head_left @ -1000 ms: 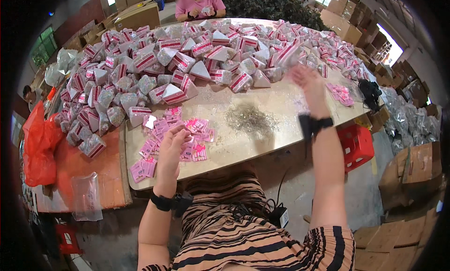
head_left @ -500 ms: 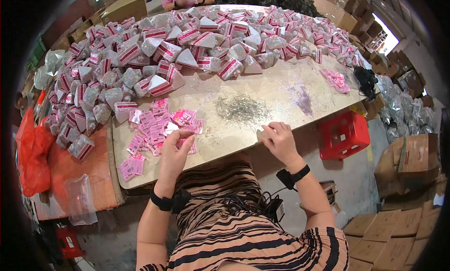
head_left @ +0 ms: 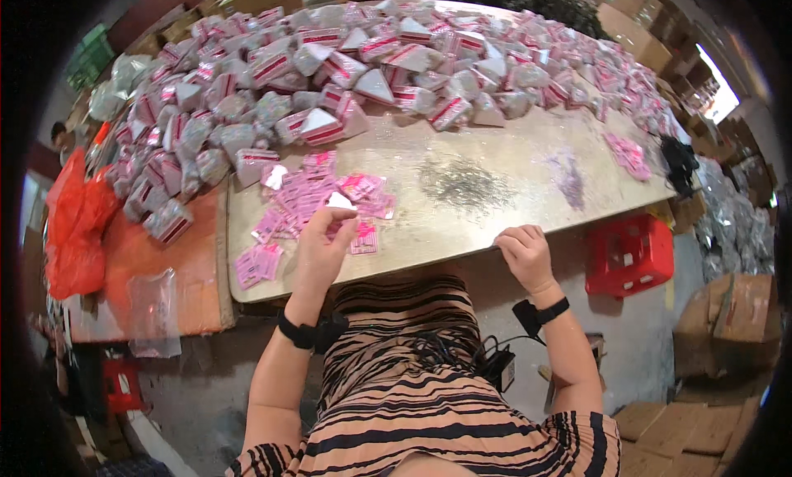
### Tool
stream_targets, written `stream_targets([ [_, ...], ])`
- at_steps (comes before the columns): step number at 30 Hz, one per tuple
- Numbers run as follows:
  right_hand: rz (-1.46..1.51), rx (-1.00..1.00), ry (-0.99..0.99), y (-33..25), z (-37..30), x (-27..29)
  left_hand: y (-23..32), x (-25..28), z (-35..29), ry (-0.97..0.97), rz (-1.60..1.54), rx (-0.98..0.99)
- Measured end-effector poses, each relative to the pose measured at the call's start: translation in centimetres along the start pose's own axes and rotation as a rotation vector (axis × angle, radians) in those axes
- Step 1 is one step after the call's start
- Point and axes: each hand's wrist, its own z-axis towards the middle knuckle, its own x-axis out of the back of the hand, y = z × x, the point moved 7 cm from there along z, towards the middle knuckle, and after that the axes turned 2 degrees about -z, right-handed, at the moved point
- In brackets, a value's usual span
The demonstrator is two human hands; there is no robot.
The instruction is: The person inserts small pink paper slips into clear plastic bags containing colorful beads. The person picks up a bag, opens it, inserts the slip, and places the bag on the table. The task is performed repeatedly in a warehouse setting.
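Observation:
My left hand [head_left: 323, 244] is over the right part of a pile of pink printed cards [head_left: 304, 195], its fingers curled and thumb close to the index finger. A small white piece [head_left: 340, 201] lies right beside its fingertips; whether they touch it, I cannot tell. Just at the table's front edge, my right hand [head_left: 528, 258] has its fingertips pressed together. Anything between them is too small to make out. Beyond it, many thin metallic pins [head_left: 466, 184] are scattered on the tabletop [head_left: 388, 147].
A big heap of glittery wedge-shaped packs [head_left: 375, 85] with pink bands covers the table's far side. Purple glitter [head_left: 568, 178], more pink cards [head_left: 629, 157] and a black bundle [head_left: 680, 165] lie at right. A red stool [head_left: 631, 254] stands below; a red bag [head_left: 78, 221] is at left.
The view has turned, shifting the table right and up in it. My left hand has come nearer the white piece. My right hand has drawn back to the table edge, its fingers closer together.

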Motion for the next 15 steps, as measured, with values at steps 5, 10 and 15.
stream_targets([
  [5, -0.028, 0.053, -0.038, -0.6, 0.4, -0.5, 1.4, 0.6, -0.9, 0.011, 0.188, -0.110],
  [10, -0.083, 0.075, 0.041, -1.1, -0.1, -0.8, 1.6, -0.1, -1.5, -0.013, 0.215, -0.146],
  [15, -0.151, 0.154, 0.026, -1.6, -0.4, -0.5, 3.3, 0.2, -1.7, 0.035, 0.315, -0.293],
])
